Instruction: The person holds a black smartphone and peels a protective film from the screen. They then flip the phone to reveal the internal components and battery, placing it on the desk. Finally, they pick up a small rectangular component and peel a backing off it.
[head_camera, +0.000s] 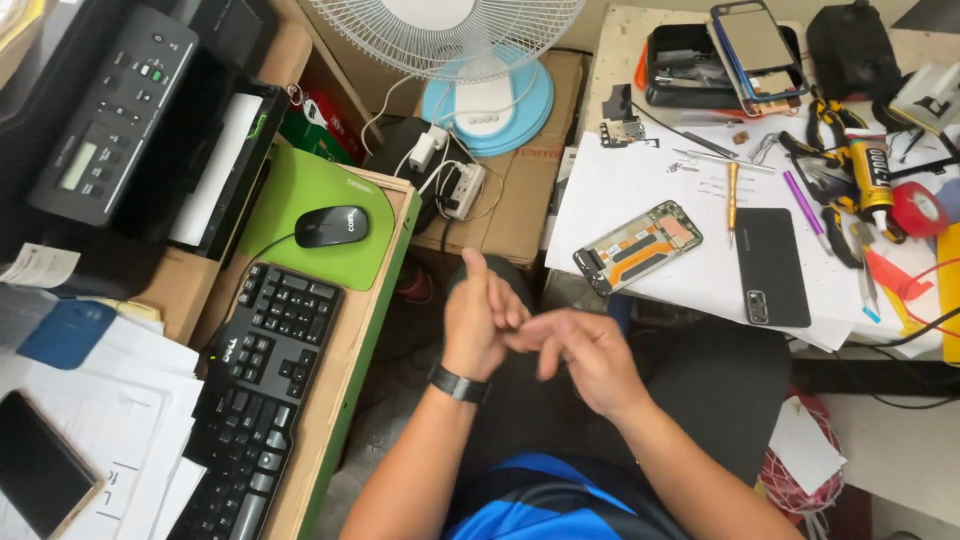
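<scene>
From my seat I see both hands meeting over the lap, between two work surfaces. The left hand (478, 318) — a dark band at its wrist — has its thumb up and its fingers curled inward, touching the fingertips of the right hand (588, 357). The right hand's fingers are loosely bent and blurred, so I cannot tell whether either hand pinches anything small; nothing shows between them.

Nearest the hands, up and to the right, an opened phone frame with orange and green inner parts (638, 246) lies tilted on the sheet of white paper (640, 180) that covers the cluttered bench. Just beside it on the same paper is a black rectangular phone back panel (771, 266), lying face down (its camera end toward me). Between them, a little farther off, a slim yellow-handled screwdriver (732, 203) lies upright in the picture.

At the far edge a black plastic tray (690, 70) holds small parts, and a phone screen with a bronze sheen (755, 45) leans across it.

To the left, a black computer keyboard (258, 385) lies on a wooden desk, and a black mouse (331, 226) sits on a green mouse pad (290, 195) — all well apart from the hands.
</scene>
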